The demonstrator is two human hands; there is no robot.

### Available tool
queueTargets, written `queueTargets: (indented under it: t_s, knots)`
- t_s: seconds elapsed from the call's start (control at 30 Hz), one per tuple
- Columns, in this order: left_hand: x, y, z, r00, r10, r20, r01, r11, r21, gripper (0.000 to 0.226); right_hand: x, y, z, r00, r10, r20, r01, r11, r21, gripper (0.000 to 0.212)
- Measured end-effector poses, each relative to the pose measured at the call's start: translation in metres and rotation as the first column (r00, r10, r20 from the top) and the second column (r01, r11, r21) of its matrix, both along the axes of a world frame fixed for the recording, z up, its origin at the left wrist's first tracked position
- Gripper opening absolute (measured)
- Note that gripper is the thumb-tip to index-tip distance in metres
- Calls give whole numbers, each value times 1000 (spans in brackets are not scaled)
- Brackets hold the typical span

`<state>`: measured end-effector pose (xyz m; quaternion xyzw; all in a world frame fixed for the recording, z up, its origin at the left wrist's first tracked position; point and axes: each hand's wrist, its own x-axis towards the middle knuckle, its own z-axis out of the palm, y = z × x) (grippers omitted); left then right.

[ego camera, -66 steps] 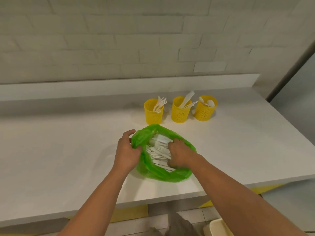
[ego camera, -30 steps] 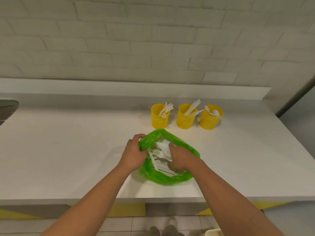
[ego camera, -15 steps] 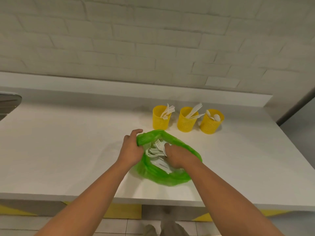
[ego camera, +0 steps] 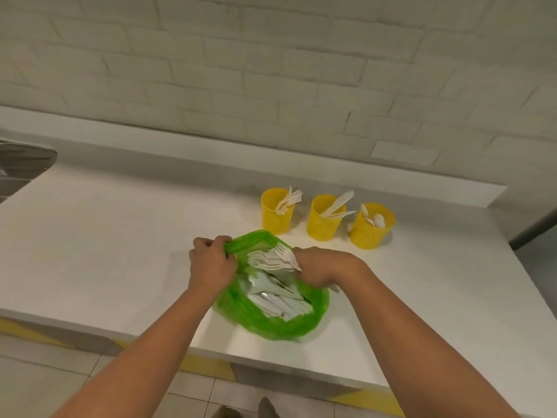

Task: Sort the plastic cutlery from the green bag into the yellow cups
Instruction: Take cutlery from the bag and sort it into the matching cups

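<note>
Your left hand point(ego camera: 212, 263) grips the rim of the green bag point(ego camera: 271, 322) on the white counter point(ego camera: 105, 236), while your right hand point(ego camera: 321, 268) clutches a bunch of white forks point(ego camera: 269, 257) above the bag's opening. More white cutlery point(ego camera: 277, 300) lies inside. Behind stand three yellow cups: the left cup point(ego camera: 275, 217) holds forks, the middle cup point(ego camera: 322, 220) knives, the right cup point(ego camera: 370, 227) spoons

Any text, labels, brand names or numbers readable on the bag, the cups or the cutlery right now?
None can be read.
Green bag: no print visible.
Three yellow cups: plain perforated walls, no label.
Forks in the right hand: plain white, any moulded marks too small to tell.
Wrapped cutlery in the bag: wrappers too blurred to show any text.
Wall and counter: no signs.
</note>
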<state>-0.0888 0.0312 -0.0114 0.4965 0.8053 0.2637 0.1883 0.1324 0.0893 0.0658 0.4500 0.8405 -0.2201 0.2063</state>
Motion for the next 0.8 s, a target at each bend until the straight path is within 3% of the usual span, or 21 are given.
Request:
queueTargets:
  t_s: [0.1, 0.17, 0.27, 0.37, 0.43, 0.53, 0.67, 0.8]
  knots:
    - [19, -11, 11, 997, 11, -81, 11, 963, 269, 43, 41, -6, -19, 983, -82, -166, 74, 996, -55, 41]
    - [39, -13, 19, 994, -72, 80, 35, 920, 389, 43, 61, -11, -34, 942, -127, -312, 89, 987, -130, 45]
    - [70, -2, 27, 895, -130, 427, 31, 972, 231, 39, 74, -20, -41, 843, -232, -485, 108, 957, -270, 43]
    - [92, 10, 30, 809, -64, 584, -12, 992, 126, 36, 75, -26, -47, 742, -328, -585, 144, 930, -339, 38]
    - [100, 16, 35, 812, -49, 581, -74, 980, 187, 32, 73, -24, -50, 706, -351, -615, 181, 929, -321, 34]
    - [110, 24, 42, 860, -162, 484, 21, 959, 284, 13, 68, -15, -46, 719, -374, -586, 226, 923, -311, 5]
    - [119, 33, 50, 926, -254, 277, 164, 936, 311, 18, 56, -6, -39, 685, -433, -586, 238, 893, -382, 22]
    - [114, 40, 55, 861, -284, 422, 194, 950, 243, 28, 49, -4, -36, 529, -568, -631, 218, 809, -546, 12]
